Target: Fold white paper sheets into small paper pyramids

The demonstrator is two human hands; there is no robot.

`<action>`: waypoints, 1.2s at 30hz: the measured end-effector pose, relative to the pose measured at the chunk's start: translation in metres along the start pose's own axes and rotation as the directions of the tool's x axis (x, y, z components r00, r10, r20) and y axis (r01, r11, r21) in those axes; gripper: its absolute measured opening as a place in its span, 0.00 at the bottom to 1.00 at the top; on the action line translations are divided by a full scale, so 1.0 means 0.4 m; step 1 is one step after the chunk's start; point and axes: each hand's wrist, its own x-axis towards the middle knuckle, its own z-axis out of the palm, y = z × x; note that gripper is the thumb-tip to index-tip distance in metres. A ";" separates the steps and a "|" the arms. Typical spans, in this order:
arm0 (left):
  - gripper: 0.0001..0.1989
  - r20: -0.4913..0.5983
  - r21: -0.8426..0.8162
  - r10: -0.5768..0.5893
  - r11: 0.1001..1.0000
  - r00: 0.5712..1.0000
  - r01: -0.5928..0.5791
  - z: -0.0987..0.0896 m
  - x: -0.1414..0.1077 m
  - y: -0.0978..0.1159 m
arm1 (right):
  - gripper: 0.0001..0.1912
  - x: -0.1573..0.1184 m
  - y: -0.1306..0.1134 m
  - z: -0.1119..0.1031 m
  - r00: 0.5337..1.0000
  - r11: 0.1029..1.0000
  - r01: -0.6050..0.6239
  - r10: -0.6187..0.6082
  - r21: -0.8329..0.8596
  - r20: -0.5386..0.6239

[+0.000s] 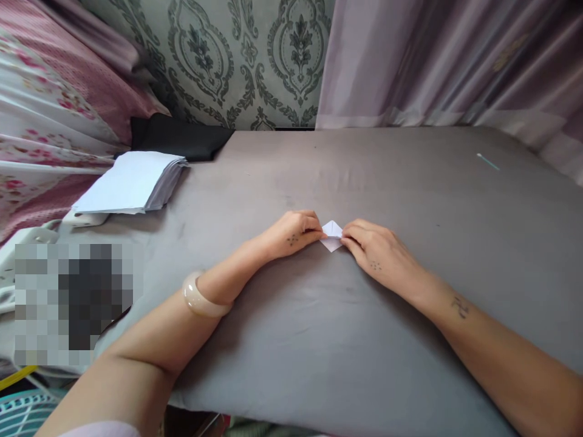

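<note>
A small piece of folded white paper (332,244) lies at the middle of the grey-covered table, its shape like a diamond with a crease across it. My left hand (298,233) pinches the paper's left corner between thumb and fingers. On the opposite side, my right hand (373,246) grips the right corner in the same way. Both hands rest low, close to the cloth. The fingertips cover the two side corners, while the top and bottom points of the paper show. A pale bangle (204,297) sits on my left forearm.
A stack of white paper sheets (130,182) lies at the left, before a black folded item (180,138). White power strips and cables (30,240) are at the left edge, beside a blurred-out patch. A cotton swab (488,161) lies at the far right. Curtains (437,60) hang behind the grey cloth (291,340).
</note>
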 end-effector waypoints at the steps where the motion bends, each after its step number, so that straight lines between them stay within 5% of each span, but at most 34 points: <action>1: 0.13 0.001 0.005 0.000 1.000 1.000 0.000 0.001 0.000 0.000 | 0.12 0.000 -0.001 0.000 1.000 1.000 -0.003 0.003 0.004 -0.001; 22: 0.11 -0.154 -0.021 -0.283 0.959 0.946 0.284 0.041 0.011 0.000 | 0.13 0.037 0.040 0.032 0.950 0.923 -0.266 0.300 0.277 -0.088; 31: 0.09 -0.129 0.006 -0.303 0.952 0.944 0.306 0.043 0.023 -0.002 | 0.13 0.060 0.046 0.028 0.926 0.884 -0.341 0.374 0.319 -0.046; 36: 0.09 -0.078 0.076 -0.328 0.940 0.941 0.334 0.039 0.033 -0.004 | 0.17 0.073 0.055 0.002 0.936 0.886 -0.351 0.346 0.302 0.073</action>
